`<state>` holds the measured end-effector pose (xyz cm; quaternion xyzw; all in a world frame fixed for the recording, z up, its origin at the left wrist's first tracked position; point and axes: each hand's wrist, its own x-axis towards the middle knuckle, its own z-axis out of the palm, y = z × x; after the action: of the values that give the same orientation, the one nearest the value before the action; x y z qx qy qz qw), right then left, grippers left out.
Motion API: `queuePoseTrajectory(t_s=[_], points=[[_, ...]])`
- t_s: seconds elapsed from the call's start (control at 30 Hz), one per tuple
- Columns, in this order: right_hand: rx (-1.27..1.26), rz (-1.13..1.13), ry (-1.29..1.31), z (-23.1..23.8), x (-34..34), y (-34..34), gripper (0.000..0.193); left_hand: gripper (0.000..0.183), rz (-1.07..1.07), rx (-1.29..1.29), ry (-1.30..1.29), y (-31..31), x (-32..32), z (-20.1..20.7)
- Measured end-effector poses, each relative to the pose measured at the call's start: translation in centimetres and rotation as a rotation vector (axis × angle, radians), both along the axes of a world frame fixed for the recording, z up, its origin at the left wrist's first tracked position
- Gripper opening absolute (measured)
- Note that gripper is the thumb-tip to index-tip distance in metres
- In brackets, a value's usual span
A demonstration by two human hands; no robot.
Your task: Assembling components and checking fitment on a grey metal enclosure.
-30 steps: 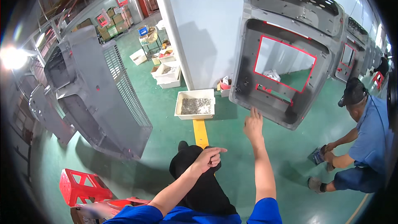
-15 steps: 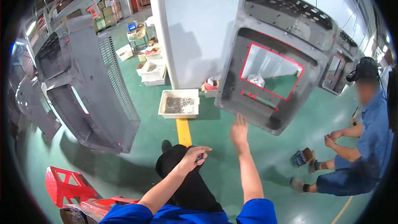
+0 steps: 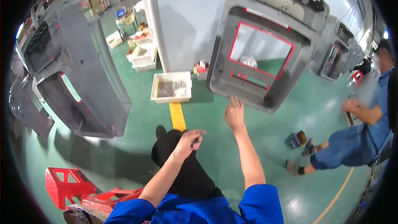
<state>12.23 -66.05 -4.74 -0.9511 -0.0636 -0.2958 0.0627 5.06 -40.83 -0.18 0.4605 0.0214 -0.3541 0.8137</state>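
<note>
Co-worker (image 3: pixel 340 145) has moved most: bent over the small box (image 3: pixel 297 140) a second ago, now more upright, one hand raised, box left on the floor just beside a shoe. Whole view has also shifted, most things sitting further left; both own hands keep nearly the same pose.

Clock on frame centre. Left hand (image 3: pixel 189 142) at 6, above the dark trouser leg (image 3: pixel 192 174): index straight out, other fingers curled round a small dark thing (image 3: pixel 194 140), too blurred to name. Right hand (image 3: pixel 235 114) near centre, toward 4: fingers point up at the lower edge of the grey panel (image 3: pixel 242 93); cannot tell if touching, or if they pinch anything. That panel runs from just above this hand toward 1–2, red trim round its opening.

Further out: red stool (image 3: pixel 78 189) at 8, white tray (image 3: pixel 171 99) at 10 by the yellow floor stripe (image 3: pixel 178 118), second grey panel (image 3: pixel 93 74) at 9–10. Beyond, white bins (image 3: pixel 144 60) at 10–11.
</note>
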Motion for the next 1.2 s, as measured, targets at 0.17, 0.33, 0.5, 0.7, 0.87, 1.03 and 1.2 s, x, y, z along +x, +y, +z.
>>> queuePoseTrajectory(t_s=[0.17, 0.33, 0.5, 0.7, 0.87, 1.03, 1.2], points=[[0.019, 0.025, 0.024, 0.5, -1.4, 1.2, 0.005, 0.024, 0.031, 0.001, -0.033, 0.6, -0.4, 0.0], [0.060, 0.059, -0.012, 1.8, -3.4, 1.5, 0.007, 0.024, -0.025, 0.108, -0.091, -0.1, -0.8, 1.4], [0.123, 0.076, 0.013, 2.6, -5.5, 3.4, 0.009, 0.026, -0.120, 0.172, -0.140, -0.8, -0.7, 1.4], [0.109, 0.100, 0.057, 4.3, -8.1, 5.0, 0.009, 0.034, 0.012, 0.377, -0.515, -3.8, -0.2, 2.3], [0.080, 0.095, 0.139, 6.2, -8.7, 5.6, 0.007, 0.039, -0.040, 0.653, -0.820, -4.8, 1.5, 4.0], [0.038, 0.115, 0.171, 7.8, -10.0, 6.3, 0.007, 0.051, -0.162, 0.849, -1.012, -5.0, 2.5, 3.9], [0.025, 0.108, 0.224, 8.6, -10.7, 6.3, 0.012, 0.064, -0.298, 0.901, -1.089, -5.5, 3.3, 4.2]])
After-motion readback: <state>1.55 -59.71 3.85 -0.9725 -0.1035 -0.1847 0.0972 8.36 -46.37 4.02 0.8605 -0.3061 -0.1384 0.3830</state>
